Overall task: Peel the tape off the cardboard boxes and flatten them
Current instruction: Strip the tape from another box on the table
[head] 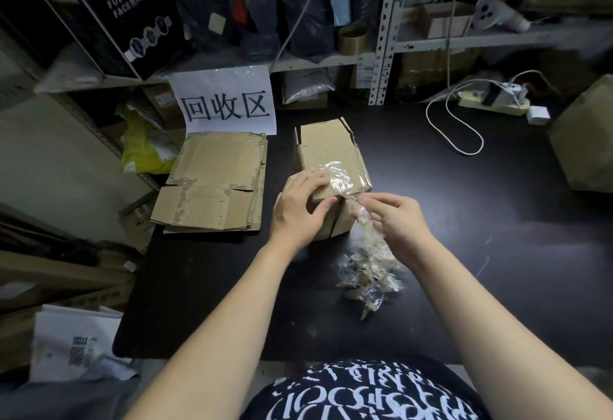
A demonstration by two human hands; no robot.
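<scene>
Brown cardboard box (331, 157) stands at twelve o'clock on the black table (481, 237); my left hand (298, 210) grips its near top edge, fingers curled over, thumb on the front. My right hand (394, 220) pinches the clear tape strip (341, 184) that clings to the box top; peeled tape (368, 273) lies wadded at five o'clock of the box; flattened boxes (215, 184) sit at nine.
</scene>
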